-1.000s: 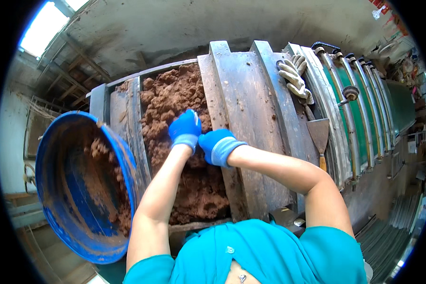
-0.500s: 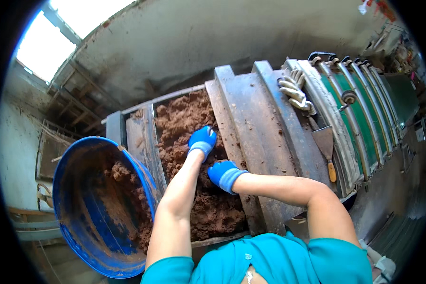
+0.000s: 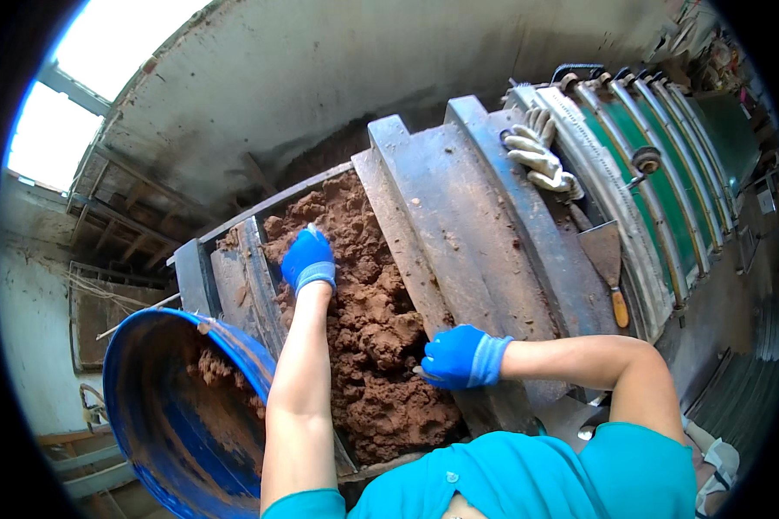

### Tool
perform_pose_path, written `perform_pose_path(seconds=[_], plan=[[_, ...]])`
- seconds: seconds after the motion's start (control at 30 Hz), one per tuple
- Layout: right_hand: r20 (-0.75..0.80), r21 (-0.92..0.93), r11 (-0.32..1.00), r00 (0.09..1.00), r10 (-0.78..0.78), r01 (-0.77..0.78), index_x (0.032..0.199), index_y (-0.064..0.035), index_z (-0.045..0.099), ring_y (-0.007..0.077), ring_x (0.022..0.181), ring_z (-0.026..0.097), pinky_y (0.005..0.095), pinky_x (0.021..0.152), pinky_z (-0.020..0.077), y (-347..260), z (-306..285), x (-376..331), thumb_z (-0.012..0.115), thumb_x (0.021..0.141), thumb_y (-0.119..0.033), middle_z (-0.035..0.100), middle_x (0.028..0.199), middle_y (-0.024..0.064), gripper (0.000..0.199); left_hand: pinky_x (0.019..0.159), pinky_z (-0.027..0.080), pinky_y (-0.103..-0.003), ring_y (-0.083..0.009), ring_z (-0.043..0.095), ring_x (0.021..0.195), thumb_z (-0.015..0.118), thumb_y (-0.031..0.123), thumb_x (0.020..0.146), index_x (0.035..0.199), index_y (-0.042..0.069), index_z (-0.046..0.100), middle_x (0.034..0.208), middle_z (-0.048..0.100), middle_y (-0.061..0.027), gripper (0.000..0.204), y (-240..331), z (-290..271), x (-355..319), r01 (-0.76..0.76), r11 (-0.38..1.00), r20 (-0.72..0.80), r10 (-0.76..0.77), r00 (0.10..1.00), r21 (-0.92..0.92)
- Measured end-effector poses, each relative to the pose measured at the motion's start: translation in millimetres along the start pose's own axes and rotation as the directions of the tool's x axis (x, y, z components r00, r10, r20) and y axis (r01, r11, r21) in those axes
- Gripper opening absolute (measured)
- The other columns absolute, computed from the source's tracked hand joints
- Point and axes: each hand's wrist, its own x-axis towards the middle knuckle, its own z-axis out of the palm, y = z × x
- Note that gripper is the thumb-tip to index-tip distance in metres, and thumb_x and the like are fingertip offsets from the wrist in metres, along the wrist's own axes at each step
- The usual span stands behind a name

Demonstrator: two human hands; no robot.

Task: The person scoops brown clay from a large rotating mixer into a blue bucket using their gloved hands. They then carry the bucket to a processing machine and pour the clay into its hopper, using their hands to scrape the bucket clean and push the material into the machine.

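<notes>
Reddish-brown, lumpy, damp clay-like material (image 3: 376, 324) fills a long trough in front of me. My left hand (image 3: 309, 259), in a blue glove with a lighter cuff, is over the material's left side, its fingers curled. At the trough's right edge is my right hand (image 3: 460, 356), gloved the same way; its fingers are bent into a fist beside the metal cover. Whatever either hand may hold is hidden by the gloves. A dark gap in the material shows just left of the right hand.
A blue drum (image 3: 182, 415) smeared with the same material stands tilted at left. Ridged metal plates (image 3: 467, 216) cover the trough's right. Upon them lie pale work gloves (image 3: 538, 151) and a wooden-handled scraper (image 3: 608, 259). Beyond are metal rollers (image 3: 627, 156) over a green belt (image 3: 658, 186).
My hands have moved apart: the left shifted left across the material, the right moved right and nearer to me, to the trough's edge. The whole view has tilted slightly.
</notes>
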Motion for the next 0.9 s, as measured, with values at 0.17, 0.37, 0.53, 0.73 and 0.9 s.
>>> perform_pose_path(seconds=[0.17,0.37,0.53,0.73,0.9], plan=[[0.076,0.055,0.997,0.996,0.052,-0.056,0.068,-0.0104,0.058,0.0279,0.061,0.059,0.0397,0.047,0.0474,1.4,-3.6,-5.6,0.052,0.081,-0.025,0.057,0.066,0.0101,0.020,0.062,0.048,-0.046,-0.0375,0.061,0.072,0.037,0.034,0.090,0.080,0.009,0.059,0.078,0.063,-0.0179,0.034,16.1,28.4,21.9,-0.098,0.991,-0.136,0.085,0.987,-0.094],[-0.047,-0.056,0.997,0.998,0.047,-0.050,0.066,-0.0082,0.057,0.0320,0.062,0.057,0.0407,0.052,0.0473,-1.4,-5.8,1.2,0.050,0.082,-0.024,0.057,0.065,0.0141,0.023,0.080,0.045,-0.045,-0.0368,0.055,0.098,0.035,0.043,0.088,0.105,0.008,0.057,0.106,0.057,-0.0207,0.045,-13.7,35.8,68.6,-0.050,0.994,0.043,0.054,0.998,-0.095],[-0.160,-0.117,0.989,0.985,0.066,-0.086,0.072,-0.0058,0.057,0.0333,0.066,0.058,0.0411,0.057,0.0483,0.8,2.6,-1.8,0.051,0.083,-0.024,0.057,0.070,0.0165,0.022,0.087,0.041,-0.034,-0.0292,0.054,0.102,0.055,0.030,0.083,0.116,-0.001,0.048,0.112,0.055,-0.0213,0.046,-29.8,3.8,16.6,-0.145,0.586,-0.071,0.148,0.986,-0.797],[-0.293,-0.092,0.986,0.950,0.106,-0.138,0.070,-0.0069,0.058,0.0335,0.064,0.058,0.0411,0.056,0.0483,-38.5,17.7,-20.3,0.052,0.083,-0.023,0.057,0.067,0.0153,0.021,0.106,0.018,-0.045,-0.0365,0.024,0.129,0.036,0.032,0.090,0.133,-0.005,0.027,0.138,0.026,-0.0257,0.057,-45.6,-7.1,-188.2,-0.259,0.950,-0.063,0.252,0.966,-0.172],[-0.276,-0.329,0.944,0.958,-0.082,-0.014,0.102,-0.0051,0.057,0.0309,0.103,0.051,0.0482,0.082,0.0423,-101.4,66.4,-53.2,0.055,0.078,-0.028,0.053,0.111,0.0180,0.033,0.107,0.009,-0.048,-0.0352,0.010,0.134,0.043,0.031,0.085,0.136,-0.003,0.023,0.144,0.012,-0.0217,0.064,-103.5,-6.3,-304.7,-0.376,0.927,0.092,0.374,0.923,0.003]])
